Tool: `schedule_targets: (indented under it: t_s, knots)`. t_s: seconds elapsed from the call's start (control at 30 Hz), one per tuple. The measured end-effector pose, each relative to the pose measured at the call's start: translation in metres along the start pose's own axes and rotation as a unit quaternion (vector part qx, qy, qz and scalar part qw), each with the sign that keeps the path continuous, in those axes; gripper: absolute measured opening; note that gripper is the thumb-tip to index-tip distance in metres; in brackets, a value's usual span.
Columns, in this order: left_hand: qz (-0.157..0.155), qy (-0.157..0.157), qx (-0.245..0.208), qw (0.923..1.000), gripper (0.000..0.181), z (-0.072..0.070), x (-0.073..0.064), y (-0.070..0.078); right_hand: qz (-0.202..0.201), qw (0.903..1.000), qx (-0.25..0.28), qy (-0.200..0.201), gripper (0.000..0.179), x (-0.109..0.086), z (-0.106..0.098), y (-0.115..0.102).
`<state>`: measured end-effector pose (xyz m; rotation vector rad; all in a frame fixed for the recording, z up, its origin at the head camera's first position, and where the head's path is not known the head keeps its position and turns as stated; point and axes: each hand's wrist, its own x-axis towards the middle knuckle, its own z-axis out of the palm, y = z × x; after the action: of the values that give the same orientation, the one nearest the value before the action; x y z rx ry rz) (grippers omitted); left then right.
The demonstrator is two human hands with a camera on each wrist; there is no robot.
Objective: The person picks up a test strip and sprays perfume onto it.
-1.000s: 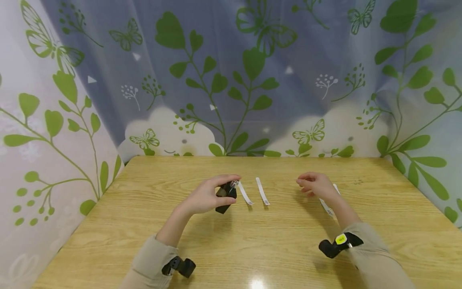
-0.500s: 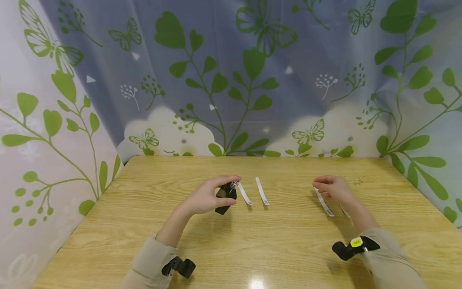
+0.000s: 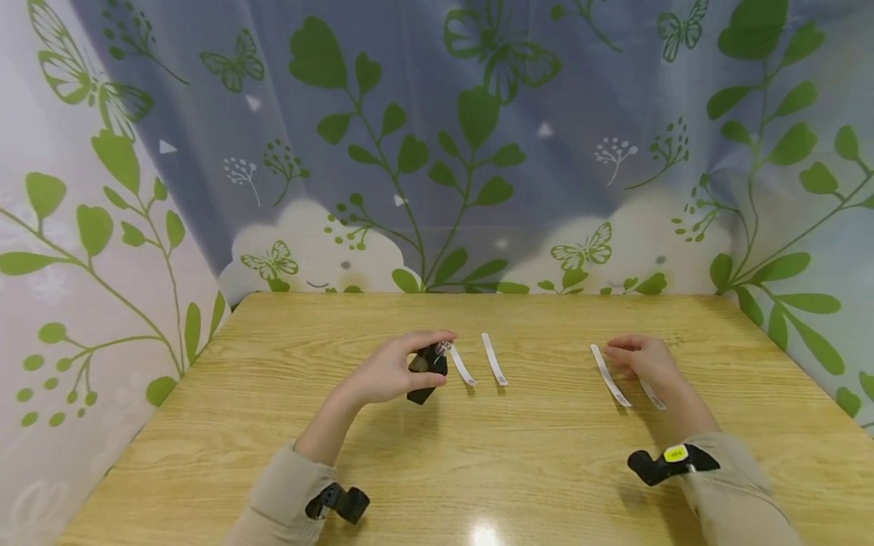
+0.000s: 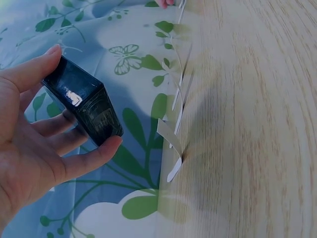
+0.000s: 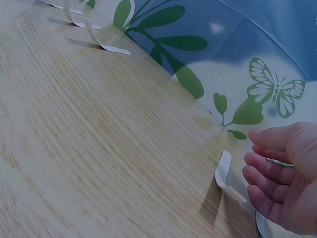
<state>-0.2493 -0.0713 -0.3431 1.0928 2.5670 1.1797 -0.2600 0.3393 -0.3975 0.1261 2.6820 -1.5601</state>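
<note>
My left hand (image 3: 392,371) holds a dark, glossy, faceted perfume bottle (image 4: 91,99) tilted above the table, with a silvery spray neck (image 3: 444,346) near the fingertips. Just right of the bottle lie two white paper strips (image 3: 463,365) (image 3: 495,360) with small printed ends. Farther right, my right hand (image 3: 645,360) hovers with loosely curled fingers and nothing in them. One white strip (image 3: 611,377) lies left of those fingers; another strip (image 3: 653,396) is partly hidden by the hand. In the right wrist view, a strip's curled end (image 5: 224,166) rises off the table beside the fingers.
The wood-grain table (image 3: 519,455) reaches back to a curtain (image 3: 423,152) printed with leaves and butterflies. Several curled strips (image 5: 116,50) stand at the upper left of the right wrist view. Each wrist carries a small black camera (image 3: 337,502).
My right hand has moved right, away from the middle, past the strip on its left, which is now uncovered. The left hand with the perfume bottle has stayed in place.
</note>
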Motion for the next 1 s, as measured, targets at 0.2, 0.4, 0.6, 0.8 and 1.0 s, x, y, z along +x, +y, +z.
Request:
schedule_targets:
  t_s: [0.2, 0.4, 0.6, 0.8, 1.0]
  knots:
    - [-0.003, 0.0, 0.002, 1.0, 0.058, 0.0, 0.001, 0.0, 0.008, 0.9999, 0.008, 0.002, 0.048, -0.001, 0.0, 0.008]
    - [0.0, 0.0, 0.003, 1.0, 0.058, 0.0, 0.002, 0.0, 0.007, 0.9996, -0.026, 0.007, 0.047, -0.001, 0.002, 0.011]
    - [0.0, -0.001, 0.001, 1.0, 0.058, 0.001, 0.002, -0.001, -0.009, 0.9974, -0.072, -0.005, 0.046, 0.0, 0.003, 0.012]
    - [0.002, -0.001, 0.0, 1.0, 0.058, 0.003, 0.002, -0.002, -0.035, 0.993, -0.111, -0.021, 0.047, 0.001, 0.002, 0.013]
    - [0.005, 0.0, -0.001, 1.0, 0.058, 0.004, 0.003, -0.002, -0.06, 0.988, -0.138, -0.035, 0.049, 0.002, 0.002, 0.014]
